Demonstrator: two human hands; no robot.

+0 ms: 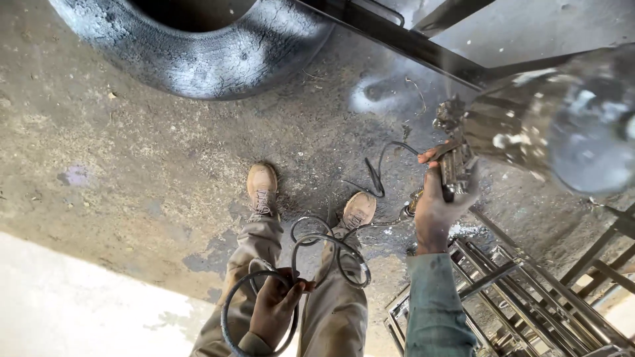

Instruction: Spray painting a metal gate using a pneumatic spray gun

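While the person stands on a stained concrete floor [119,165], the view runs down past two trouser legs to two tan boots, the left boot [262,187] and the right boot [359,209] set a little apart. At upper left lies one large black tyre [198,59], its sidewall cracked and dusted with pale spray. Low in the middle, the left hand [274,312] is clenched around one grey air hose [311,248], which coils in several loops in front of the knees; one loop hangs below the fist, and others curl up toward the right boot. The hose runs on toward a brass fitting just beside the right hand [436,211]. That hand, reaching out of a blue-grey sleeve, grasps the grip of one paint-caked spray gun [456,158], fingers wrapped about the handle with a fingertip up by the trigger. Its big metal cup [562,119] looms blurred at the far right, close to the camera. Below the right arm sits one welded frame of metal bars [516,297], and a dark steel beam [397,36] crosses the top.
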